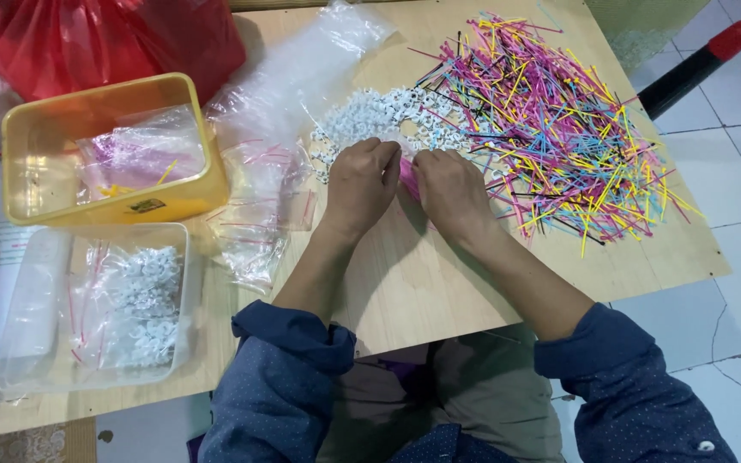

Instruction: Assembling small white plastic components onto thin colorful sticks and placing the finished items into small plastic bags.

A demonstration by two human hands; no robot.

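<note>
1. Nearest to us we see our own lap and both blue dotted sleeves, pushed up the forearms, at the near edge of the wooden desk (439, 291).
2. At near left on the desk sits a clear plastic tub (36, 343) holding small clear bags of white rings and pink sticks.
3. In the middle of the desk our left hand (362, 184) and right hand (452, 193) meet, knuckles up, almost touching each other.
4. The fingers of both hands are curled in tight; between them shows a pink strip (409, 178), held where the two hands meet. We cannot tell which hand bears most of it.
5. Just beyond the fingertips lies a heap of small white plastic rings (370, 116); the hands rest at its near edge.
6. Left of the hands lie loose clear plastic bags (259, 223), some with pink sticks inside.
7. Farther left stands a yellow tub (173, 193) with more clear bags in it.
8. To the right of the white rings spreads a broad pile of thin coloured sticks (559, 129): pink, yellow, blue and black, reaching to the far right of the desk.
9. At far left lies a red plastic bag (96, 39); at far right, on the tiled floor, a black handle with a red band (696, 64).
</note>
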